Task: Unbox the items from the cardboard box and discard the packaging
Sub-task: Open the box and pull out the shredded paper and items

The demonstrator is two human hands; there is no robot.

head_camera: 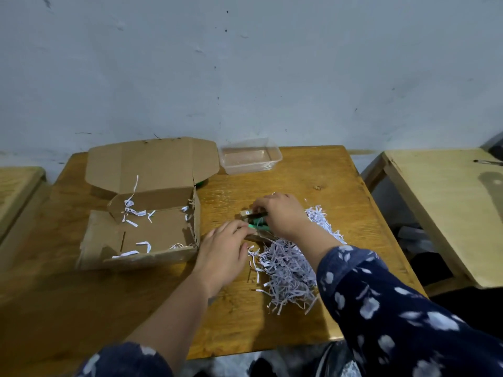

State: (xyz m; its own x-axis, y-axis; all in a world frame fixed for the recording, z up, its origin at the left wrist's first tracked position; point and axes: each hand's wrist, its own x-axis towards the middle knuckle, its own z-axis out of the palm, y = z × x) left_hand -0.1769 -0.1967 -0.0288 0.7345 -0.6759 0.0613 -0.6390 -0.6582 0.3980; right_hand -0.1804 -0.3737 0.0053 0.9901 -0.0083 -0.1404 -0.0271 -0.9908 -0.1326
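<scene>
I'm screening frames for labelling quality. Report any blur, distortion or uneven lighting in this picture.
Head view: wide-angle distortion bows the table edges and the wall line; soft focus and slight motion blur smear both hands, left and right, so the small green items between them cannot be identified; lighting is dim and flat, darker over the near left corner; the shredded paper and cardboard box remain readable.

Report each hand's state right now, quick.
Left hand: fingertips pinched on the green end of the small items beside the shredded paper.
Right hand: closed over the same small items from above.
</scene>
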